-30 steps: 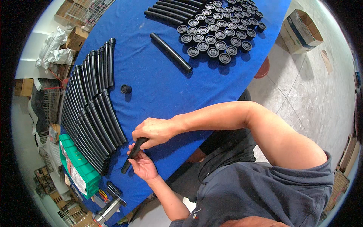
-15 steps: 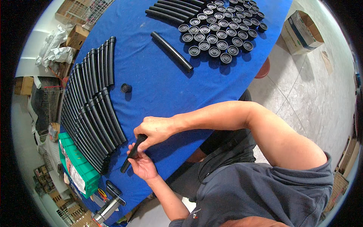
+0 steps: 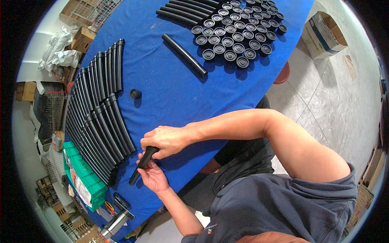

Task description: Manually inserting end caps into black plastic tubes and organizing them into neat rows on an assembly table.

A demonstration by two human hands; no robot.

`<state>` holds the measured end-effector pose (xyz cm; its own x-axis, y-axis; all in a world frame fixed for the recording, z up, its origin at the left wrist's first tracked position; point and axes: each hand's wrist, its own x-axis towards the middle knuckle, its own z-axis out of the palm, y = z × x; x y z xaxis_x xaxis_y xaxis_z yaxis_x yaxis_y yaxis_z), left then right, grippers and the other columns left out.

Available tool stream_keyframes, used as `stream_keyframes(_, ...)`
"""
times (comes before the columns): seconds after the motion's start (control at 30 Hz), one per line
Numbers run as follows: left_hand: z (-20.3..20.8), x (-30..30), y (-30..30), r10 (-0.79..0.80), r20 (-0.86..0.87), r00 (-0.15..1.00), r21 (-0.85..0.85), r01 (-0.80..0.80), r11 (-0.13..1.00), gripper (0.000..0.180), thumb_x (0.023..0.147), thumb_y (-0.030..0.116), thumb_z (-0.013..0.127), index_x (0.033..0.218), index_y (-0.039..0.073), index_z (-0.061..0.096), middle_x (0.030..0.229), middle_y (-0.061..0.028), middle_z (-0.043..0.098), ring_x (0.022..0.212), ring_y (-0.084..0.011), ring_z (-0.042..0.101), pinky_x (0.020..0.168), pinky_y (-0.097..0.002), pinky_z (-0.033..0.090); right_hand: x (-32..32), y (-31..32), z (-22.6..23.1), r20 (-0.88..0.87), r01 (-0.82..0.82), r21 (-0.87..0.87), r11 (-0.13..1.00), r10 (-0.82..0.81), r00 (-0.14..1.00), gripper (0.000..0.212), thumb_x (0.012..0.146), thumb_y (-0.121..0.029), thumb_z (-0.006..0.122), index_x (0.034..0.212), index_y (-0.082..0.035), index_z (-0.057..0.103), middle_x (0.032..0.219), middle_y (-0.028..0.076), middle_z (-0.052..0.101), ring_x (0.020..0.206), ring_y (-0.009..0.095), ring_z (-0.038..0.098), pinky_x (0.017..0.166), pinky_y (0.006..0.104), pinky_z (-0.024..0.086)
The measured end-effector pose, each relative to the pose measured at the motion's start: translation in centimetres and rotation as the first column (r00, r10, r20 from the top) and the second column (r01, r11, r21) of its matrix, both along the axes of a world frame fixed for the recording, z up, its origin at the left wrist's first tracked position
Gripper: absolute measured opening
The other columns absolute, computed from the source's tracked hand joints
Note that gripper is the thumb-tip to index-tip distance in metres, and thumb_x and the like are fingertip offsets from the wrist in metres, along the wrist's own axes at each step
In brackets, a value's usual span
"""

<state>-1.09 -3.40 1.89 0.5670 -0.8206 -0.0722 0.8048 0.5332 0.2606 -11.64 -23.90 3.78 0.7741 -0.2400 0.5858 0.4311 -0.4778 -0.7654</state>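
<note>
In my left hand [image 3: 154, 178] is a short black grip-like piece [image 3: 142, 166], narrower at its lower end and wider at the top. The thumb and fingers of that hand pinch it near the middle, and it lies tilted. My right hand [image 3: 168, 139] is closed at its upper, flared end, with the fingers curled over the top; what the palm covers is hidden. Left of both hands lie rows of long black tubes with collars [image 3: 101, 117]. A single black cap [image 3: 135, 94] lies farther off, and a loose black tube [image 3: 184, 55] rests beyond that.
Many round black caps [image 3: 230, 40] stand grouped at the far right of the blue-covered table [image 3: 174, 97], beside more black tubes [image 3: 186, 12]. A green bin [image 3: 95, 184] and a metal clamp-like tool [image 3: 117, 222] are at the near left. A cardboard box [image 3: 322, 36] stands on the floor.
My right hand has shifted slightly to the left and up at the top of the black piece, uncovering more of its flared end. The left hand stays nearly still.
</note>
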Motion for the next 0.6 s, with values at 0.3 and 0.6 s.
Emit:
stream_keyframes(0.3, 0.0, 0.1, -0.1, 0.009, 0.024, 1.000, 0.040, -0.010, 0.999, 0.033, 0.098, 0.012, 0.054, 0.123, -0.008, 0.053, 0.141, -0.0229, 0.046, 0.136, -0.0342, 0.039, 0.112, -0.0464, 0.040, -0.1, -0.2, 0.0, -0.048, -0.012, -0.017, 1.000, 0.011, 0.999, 0.039, 0.078, -0.036, 0.069, 0.090, 0.000, 0.061, 0.076, 0.020, 0.066, 0.071, 0.041, 0.065, 0.064, 0.0494, 0.051)
stream_keyframes(0.6, 0.0, 0.1, -0.1, 0.029, 0.044, 0.999, 0.063, -0.032, 0.998, 0.033, 0.097, 0.012, 0.054, 0.123, -0.009, 0.053, 0.140, -0.0222, 0.047, 0.137, -0.0335, 0.038, 0.112, -0.0461, 0.041, -0.2, -0.3, 0.2, -0.116, -0.053, -0.003, 0.999, 0.052, 0.992, 0.038, 0.079, -0.034, 0.067, 0.093, 0.001, 0.060, 0.078, 0.021, 0.065, 0.077, 0.041, 0.064, 0.067, 0.0494, 0.051)
